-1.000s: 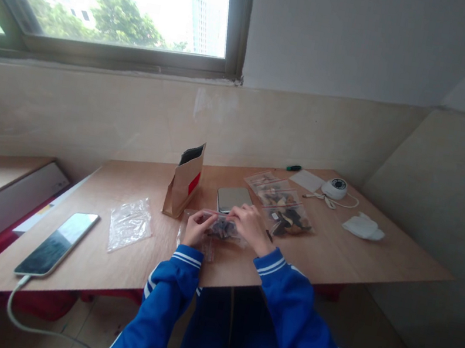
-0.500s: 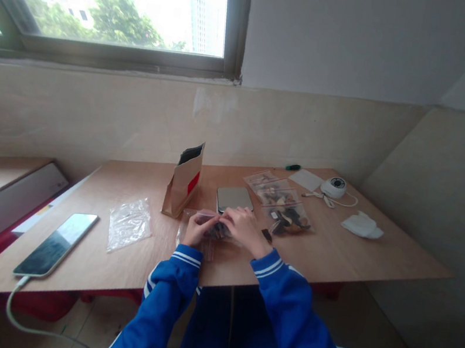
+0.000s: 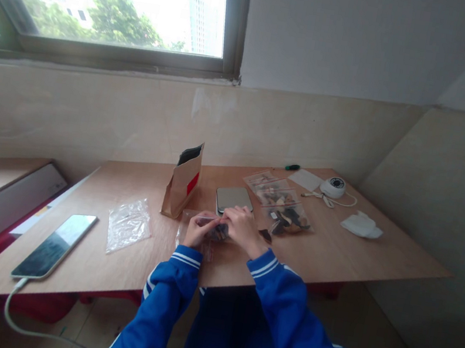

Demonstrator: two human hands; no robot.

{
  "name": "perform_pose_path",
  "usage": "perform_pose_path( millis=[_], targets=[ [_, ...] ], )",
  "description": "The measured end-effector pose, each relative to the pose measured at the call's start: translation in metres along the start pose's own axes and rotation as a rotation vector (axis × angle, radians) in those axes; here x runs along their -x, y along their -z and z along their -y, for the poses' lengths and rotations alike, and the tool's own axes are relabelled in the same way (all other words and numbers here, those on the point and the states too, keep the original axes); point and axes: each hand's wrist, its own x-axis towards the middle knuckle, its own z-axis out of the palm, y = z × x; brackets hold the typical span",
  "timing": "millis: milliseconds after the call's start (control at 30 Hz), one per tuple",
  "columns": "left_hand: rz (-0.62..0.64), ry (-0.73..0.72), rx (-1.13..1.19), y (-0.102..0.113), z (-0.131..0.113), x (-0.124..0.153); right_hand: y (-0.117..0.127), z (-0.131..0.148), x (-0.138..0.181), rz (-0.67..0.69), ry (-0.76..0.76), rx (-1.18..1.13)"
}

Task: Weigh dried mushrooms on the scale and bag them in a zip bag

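Observation:
My left hand [image 3: 198, 229] and my right hand [image 3: 241, 229] meet at the top edge of a clear zip bag [image 3: 219, 232] with dark pieces inside. Both hands are closed, pinching the bag's edge with fingertips close together. Another clear plastic bag [image 3: 183, 230] lies flat under my left hand. Just beyond my fingers is a small flat scale [image 3: 235, 199] with a metallic top. A dark scrap [image 3: 265, 235] rests on the table to the right of my right hand. My palms hide part of the bag.
A brown paper bag [image 3: 181, 186] stands open behind my left hand. Filled zip bags [image 3: 286, 214] lie at the right, near a white dome camera [image 3: 334, 187] and a crumpled white tissue [image 3: 362, 225]. An empty clear bag [image 3: 129, 225] and a charging phone [image 3: 54, 246] lie left.
My right hand and forearm have shifted slightly left along the bag's edge. My left hand has stayed in nearly the same spot, and both still pinch the bag.

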Motion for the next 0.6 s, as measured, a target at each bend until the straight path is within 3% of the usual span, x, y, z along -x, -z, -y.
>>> perform_pose_path(
  millis=[267, 467, 600],
  targets=[
    [-0.011, 0.031, 0.054, 0.004, 0.006, -0.003, 0.003, -0.009, 0.007, -0.026, 0.0, -0.05],
    [-0.055, 0.037, 0.037, 0.003, 0.009, -0.003, 0.004, -0.018, 0.012, 0.036, -0.046, 0.001],
    [-0.057, 0.021, 0.013, 0.003, 0.01, -0.003, 0.001, -0.017, 0.013, 0.006, -0.055, 0.047]
  ],
)
